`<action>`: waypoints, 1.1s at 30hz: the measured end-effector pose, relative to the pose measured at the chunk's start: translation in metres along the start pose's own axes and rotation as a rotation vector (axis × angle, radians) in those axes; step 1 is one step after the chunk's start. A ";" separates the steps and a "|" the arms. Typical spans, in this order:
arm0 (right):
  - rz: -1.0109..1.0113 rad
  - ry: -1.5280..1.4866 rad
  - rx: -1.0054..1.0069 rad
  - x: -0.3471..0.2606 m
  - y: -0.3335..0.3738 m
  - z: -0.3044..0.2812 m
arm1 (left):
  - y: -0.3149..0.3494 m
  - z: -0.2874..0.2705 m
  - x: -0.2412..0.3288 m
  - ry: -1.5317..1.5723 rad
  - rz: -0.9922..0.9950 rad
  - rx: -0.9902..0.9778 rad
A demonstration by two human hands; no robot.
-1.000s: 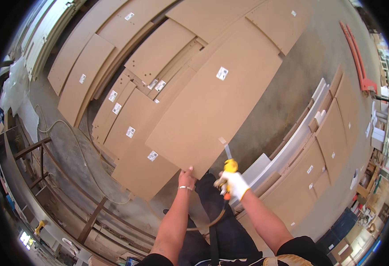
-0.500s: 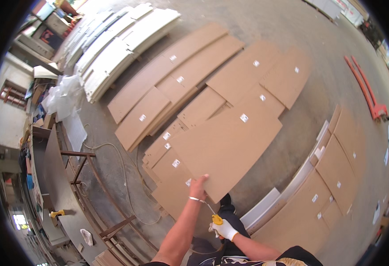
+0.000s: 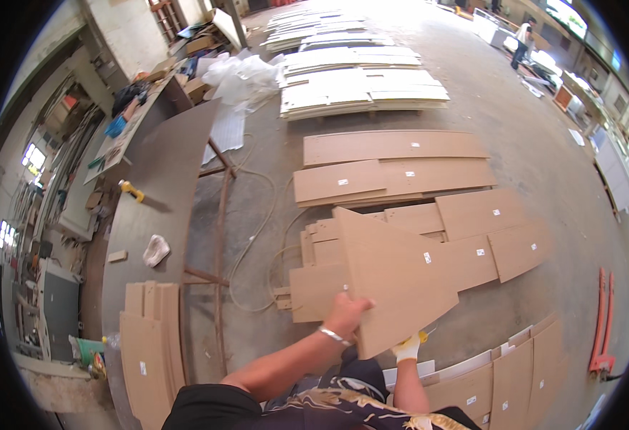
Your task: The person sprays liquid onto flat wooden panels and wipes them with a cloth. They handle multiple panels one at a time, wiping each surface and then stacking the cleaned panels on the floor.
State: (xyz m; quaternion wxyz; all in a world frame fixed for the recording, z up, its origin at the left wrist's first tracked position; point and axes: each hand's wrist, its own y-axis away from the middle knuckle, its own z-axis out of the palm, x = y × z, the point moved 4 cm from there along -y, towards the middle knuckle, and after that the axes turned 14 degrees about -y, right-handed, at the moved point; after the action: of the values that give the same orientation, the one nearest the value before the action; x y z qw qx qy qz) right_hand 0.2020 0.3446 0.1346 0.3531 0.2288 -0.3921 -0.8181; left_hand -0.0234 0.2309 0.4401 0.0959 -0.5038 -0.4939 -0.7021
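Observation:
My left hand (image 3: 349, 315), bare with a silver band at the wrist, is closed on the near left edge of a large brown panel (image 3: 393, 287). The panel is lifted and tilted, its left edge showing, and it bears a small white label. Partly behind the panel's lower edge is my right hand (image 3: 406, 350) in a white glove. It is closed on a yellow air blow gun (image 3: 423, 336), of which only the top and thin nozzle show. Beneath the lifted panel lie more brown panels (image 3: 322, 290) in overlapping stacks.
A dark workbench (image 3: 164, 165) on the left bears a yellow tool (image 3: 131, 190) and a crumpled glove (image 3: 156, 250). A hose (image 3: 246, 251) loops over the floor. White panel stacks (image 3: 361, 82) stand ahead; panels (image 3: 512, 380) and a red pallet jack (image 3: 601, 330) are right. A person (image 3: 522, 43) stands far off.
My view has swung left toward the workbench. The brown panel has been raised and tilted in my left hand. My right hand has moved partly behind its lower edge.

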 end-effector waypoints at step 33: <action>0.483 1.525 -0.770 0.772 0.272 0.020 | 0.616 -0.650 -0.617 0.547 -0.290 1.445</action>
State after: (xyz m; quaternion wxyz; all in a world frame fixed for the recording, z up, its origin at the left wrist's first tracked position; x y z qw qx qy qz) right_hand -0.2014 -0.3511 0.2891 0.7336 0.4882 0.2147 -0.4213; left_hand 0.2604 -0.8106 0.3095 0.4255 -0.0565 -0.8478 -0.3115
